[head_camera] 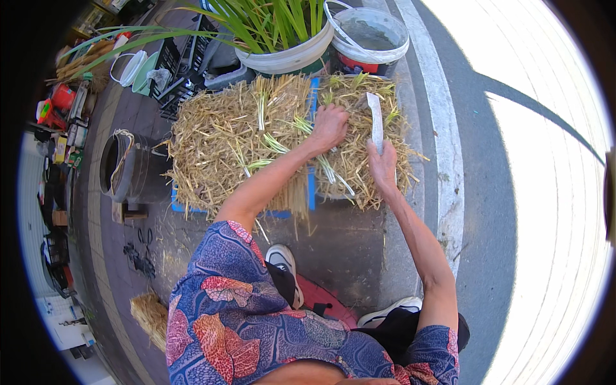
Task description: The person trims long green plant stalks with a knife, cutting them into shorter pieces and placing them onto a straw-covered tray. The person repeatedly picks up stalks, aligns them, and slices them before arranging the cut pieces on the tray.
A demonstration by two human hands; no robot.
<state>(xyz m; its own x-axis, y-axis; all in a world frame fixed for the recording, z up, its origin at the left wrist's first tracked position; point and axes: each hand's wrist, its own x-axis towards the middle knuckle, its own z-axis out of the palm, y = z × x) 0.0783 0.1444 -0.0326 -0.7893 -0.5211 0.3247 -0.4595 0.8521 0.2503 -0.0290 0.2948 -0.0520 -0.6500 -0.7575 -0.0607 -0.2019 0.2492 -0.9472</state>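
Straw lies thickly over blue crates in front of me. Pale green and white plant shoots are scattered on it. My left hand reaches into the straw of the right part, fingers bent and partly hidden; whether it holds a shoot cannot be made out. Held upright in my right hand is a long flat metal blade, its handle covered by the fingers. The blade stands over the straw, to the right of my left hand.
A white tub of long-leaved green plants and a white bucket of greyish water stand behind the straw. Black plastic crates are at the back left. An open dark container stands left, scissors lie on the paving.
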